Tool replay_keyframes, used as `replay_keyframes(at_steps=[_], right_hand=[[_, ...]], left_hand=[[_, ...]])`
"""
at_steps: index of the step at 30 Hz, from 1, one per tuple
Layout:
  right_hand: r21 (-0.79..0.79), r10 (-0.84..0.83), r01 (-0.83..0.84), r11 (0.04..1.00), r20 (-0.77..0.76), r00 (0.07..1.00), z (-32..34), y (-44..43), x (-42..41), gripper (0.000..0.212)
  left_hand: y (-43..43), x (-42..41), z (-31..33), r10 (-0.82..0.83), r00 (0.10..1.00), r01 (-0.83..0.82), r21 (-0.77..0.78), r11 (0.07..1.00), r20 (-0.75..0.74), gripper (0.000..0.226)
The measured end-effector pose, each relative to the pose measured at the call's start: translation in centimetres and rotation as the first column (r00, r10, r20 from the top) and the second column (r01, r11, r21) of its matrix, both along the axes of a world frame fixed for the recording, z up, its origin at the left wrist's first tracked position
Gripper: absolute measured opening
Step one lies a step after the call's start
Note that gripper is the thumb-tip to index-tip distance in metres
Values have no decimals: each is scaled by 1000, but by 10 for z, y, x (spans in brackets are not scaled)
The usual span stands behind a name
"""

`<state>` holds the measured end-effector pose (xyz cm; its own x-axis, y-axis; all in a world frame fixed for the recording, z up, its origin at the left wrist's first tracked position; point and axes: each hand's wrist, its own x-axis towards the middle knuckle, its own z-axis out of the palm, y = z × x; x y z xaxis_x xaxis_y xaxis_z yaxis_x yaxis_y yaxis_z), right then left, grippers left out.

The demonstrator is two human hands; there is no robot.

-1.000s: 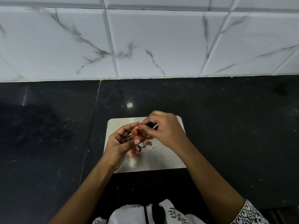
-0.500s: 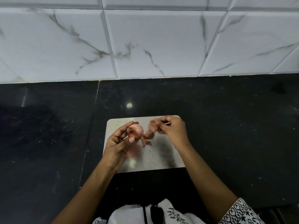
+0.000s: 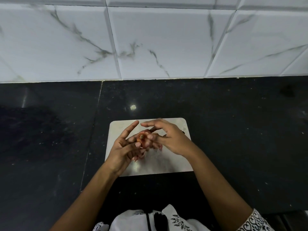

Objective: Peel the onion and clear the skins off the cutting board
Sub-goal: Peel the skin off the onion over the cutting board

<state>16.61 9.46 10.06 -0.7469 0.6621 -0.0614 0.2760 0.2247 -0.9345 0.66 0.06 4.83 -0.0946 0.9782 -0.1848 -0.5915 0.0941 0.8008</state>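
Observation:
A small reddish onion (image 3: 143, 139) with its root end facing up is held above the pale cutting board (image 3: 173, 161). My left hand (image 3: 125, 147) grips it between thumb and middle fingers, with the index finger stretched out. My right hand (image 3: 168, 136) meets it from the right, fingertips on the onion's side. Loose pinkish skins (image 3: 138, 157) lie on the board under my hands, partly hidden.
The board sits on a black stone counter (image 3: 233, 130) that runs to a white marble-tiled wall (image 3: 158, 40). A seam in the counter (image 3: 93, 130) runs left of the board. My white patterned clothing (image 3: 150, 219) is at the bottom edge.
My right hand pulled a strip of skin away to the right, then came back to the onion. The onion has turned so its root end faces up again.

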Motion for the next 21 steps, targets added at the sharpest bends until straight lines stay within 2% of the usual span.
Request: replay_keyframes(at_steps=[3,6,8,12,16,21], right_hand=[[7,-32,32,999,-41,999,1,0,-2,29],[57,-74,76,995,-38,997,-1,0,-3,29],[66,-107,110,992,-47,993,-2,-1,-2,30],[132,-191,195,972,-42,981,-3,-2,-2,30],[225,-196,184,957,32,980,3,0,-2,28],[400,-173,112,910,120,977,14,1,-2,22]], left_hand=[[1,2,-1,63,998,-63,6,998,20,80],[2,5,-3,146,989,-146,-6,989,0,62],[2,6,-3,147,989,-147,5,989,-8,55],[1,6,-1,136,982,-134,22,991,-133,62],[3,9,-2,192,949,-185,50,981,-249,46],[3,9,0,188,933,-176,64,982,-307,44]])
